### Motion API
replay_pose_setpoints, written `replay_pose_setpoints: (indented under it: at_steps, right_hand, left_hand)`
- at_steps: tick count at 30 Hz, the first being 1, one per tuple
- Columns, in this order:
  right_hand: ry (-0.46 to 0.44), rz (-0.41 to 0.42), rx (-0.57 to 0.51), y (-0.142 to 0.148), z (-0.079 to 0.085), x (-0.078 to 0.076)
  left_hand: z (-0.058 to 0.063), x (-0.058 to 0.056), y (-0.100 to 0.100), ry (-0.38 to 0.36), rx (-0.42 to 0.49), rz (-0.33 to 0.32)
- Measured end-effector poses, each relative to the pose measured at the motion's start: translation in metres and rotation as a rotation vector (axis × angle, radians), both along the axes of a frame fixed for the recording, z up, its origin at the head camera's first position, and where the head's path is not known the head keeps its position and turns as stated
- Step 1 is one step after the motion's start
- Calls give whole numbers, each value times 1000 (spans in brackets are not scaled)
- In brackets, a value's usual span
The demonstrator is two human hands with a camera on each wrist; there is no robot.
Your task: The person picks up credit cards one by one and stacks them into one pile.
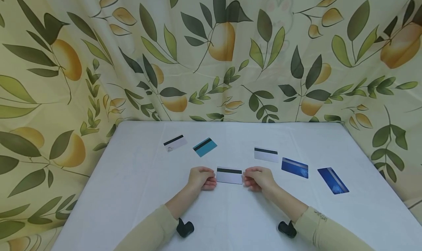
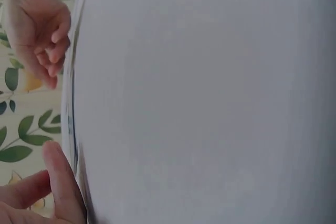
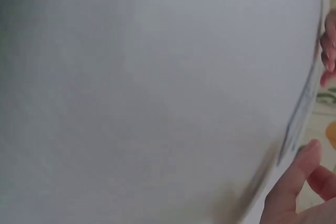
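A white card with a black stripe (image 1: 229, 176) lies on the white-covered table between both hands. My left hand (image 1: 202, 178) is at its left edge, fingertips at or just beside the card. At the right edge, my right hand (image 1: 258, 178) has its fingertips close to the card; whether they touch it I cannot tell. In the left wrist view the left thumb (image 2: 62, 182) is apart from the finger beside it. The right wrist view shows the right thumb (image 3: 294, 179) near the end of the card (image 3: 298, 116), seen almost edge-on.
Farther back left lie a white striped card (image 1: 175, 143) and a teal card (image 1: 205, 147). To the right are another white card (image 1: 266, 154) and two blue cards, one nearer (image 1: 295, 168) and one farther right (image 1: 333, 180). A leaf-patterned curtain (image 1: 211, 79) hangs behind the table (image 1: 224, 218).
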State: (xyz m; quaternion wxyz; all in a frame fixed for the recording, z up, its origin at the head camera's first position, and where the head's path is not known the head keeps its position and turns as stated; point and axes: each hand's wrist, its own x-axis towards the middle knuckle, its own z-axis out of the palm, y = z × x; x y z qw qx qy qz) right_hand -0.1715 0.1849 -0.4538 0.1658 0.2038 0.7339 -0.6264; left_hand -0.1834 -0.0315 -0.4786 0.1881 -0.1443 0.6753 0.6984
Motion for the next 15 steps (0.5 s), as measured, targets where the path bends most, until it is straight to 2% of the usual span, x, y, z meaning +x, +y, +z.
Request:
replay_pose_setpoints:
  at_steps: [5,8,15]
  right_hand:
    - [2,32,-39,4,12,-17]
    - [3,73,-81,3,19,-29]
    - [11,196,-141,-4,26,-56]
  left_hand:
    - [11,-9,-11,-40,14,20]
    - [17,-17,-20,-39,12,40]
    - [25,-35,-39,-16,28,137]
